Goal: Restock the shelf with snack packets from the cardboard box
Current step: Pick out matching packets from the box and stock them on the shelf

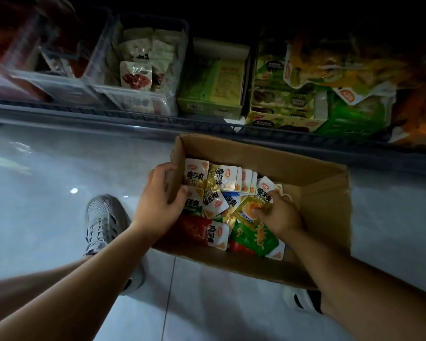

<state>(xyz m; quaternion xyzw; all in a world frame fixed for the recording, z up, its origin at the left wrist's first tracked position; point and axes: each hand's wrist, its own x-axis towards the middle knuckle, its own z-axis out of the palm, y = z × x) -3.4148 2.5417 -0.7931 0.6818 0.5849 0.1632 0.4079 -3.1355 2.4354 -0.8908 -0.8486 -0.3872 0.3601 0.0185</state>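
Observation:
An open cardboard box (317, 193) sits on the floor in front of a low shelf (133, 116). Inside lie several small snack packets (221, 190) in white, gold, green and red. My left hand (158, 200) grips the box's left wall, thumb inside and fingers outside. My right hand (280, 212) reaches into the box and pinches a gold and green packet (250, 210) lying on top of the pile.
The shelf holds clear plastic bins (103, 70) with packets at the left, green cartons (214, 94) in the middle and large bags (342, 77) at the right. My shoes (103, 217) stand on the pale tiled floor beside the box.

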